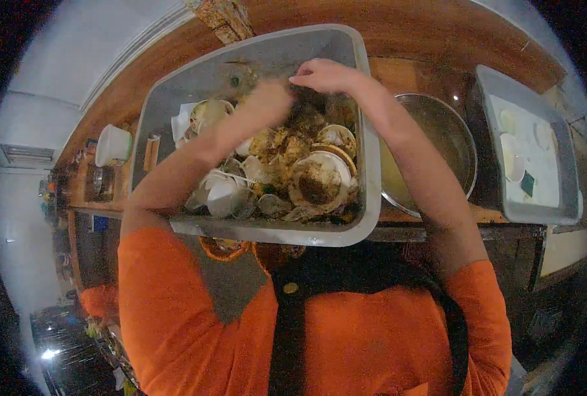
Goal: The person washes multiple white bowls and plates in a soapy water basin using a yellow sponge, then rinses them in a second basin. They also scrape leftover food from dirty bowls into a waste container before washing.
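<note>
A large grey plastic tub [372, 218] stands before me, loaded with dirty crockery and food scraps. My left hand [273, 101], blurred by motion, is over the scraps in the far half of the tub. Close beside it, my right hand [325, 75] hovers near the far wall with thumb and fingertips drawn together. Whether either hand holds something is unclear. Nearer to me lie a stained plate [318, 180], a soiled bowl [337, 136] and white cups [224, 198]. Another bowl [211, 114] sits below my left hand, partly covered by my forearm.
Right of the tub is a round metal-rimmed basin [471, 143] with murky liquid. Farther right, a second grey tub [486, 94] holds white bowls [512, 158] and a dark green pad [527, 183]. A white container [113, 146] stands on the wooden counter at left. An orange-rimmed basket [224, 255] shows below.
</note>
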Demonstrator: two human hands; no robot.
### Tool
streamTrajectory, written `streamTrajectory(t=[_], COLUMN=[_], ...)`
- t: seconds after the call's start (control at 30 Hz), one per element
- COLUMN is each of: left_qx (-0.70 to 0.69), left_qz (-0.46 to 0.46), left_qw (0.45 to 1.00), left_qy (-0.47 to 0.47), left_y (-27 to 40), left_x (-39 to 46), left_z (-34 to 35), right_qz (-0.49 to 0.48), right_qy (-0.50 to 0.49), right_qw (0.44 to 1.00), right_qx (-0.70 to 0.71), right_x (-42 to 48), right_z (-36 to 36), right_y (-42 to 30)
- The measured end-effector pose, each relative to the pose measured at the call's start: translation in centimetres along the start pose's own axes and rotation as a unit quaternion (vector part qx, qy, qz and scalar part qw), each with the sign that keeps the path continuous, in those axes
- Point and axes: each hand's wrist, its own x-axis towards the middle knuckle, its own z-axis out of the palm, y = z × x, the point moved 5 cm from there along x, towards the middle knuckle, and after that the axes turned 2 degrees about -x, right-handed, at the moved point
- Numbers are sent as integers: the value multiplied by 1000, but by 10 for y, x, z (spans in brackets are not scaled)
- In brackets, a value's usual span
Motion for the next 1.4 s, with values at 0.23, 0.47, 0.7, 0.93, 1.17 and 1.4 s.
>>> streamTrajectory(t=[0.23,0.47,0.7,0.93,1.17,1.4], left_qx=[-129,-124,-316,-212,-215,-297], left_qz=[259,263,237,245,283,263], left_qw=[928,928,913,946,925,915], left_qy=[-233,-232,-96,-32,-135,-72], left_y=[117,119,121,122,123,128], left_x=[-23,-13,-20,-13,-3,-4], left_z=[101,112,123,127,172,195], right_qz=[-8,27,43,12,11,25], right_qy=[24,-12,-6,25,5,-9], right_qw=[1000,999,999,999,1000,999], right_qx=[0,15,33,27,29,34], right_x=[0,-4,-9,-2,-4,-7], right_z=[-1,-4,-8,-4,-5,-9], right_y=[1,-2,-5,14,-2,-2])
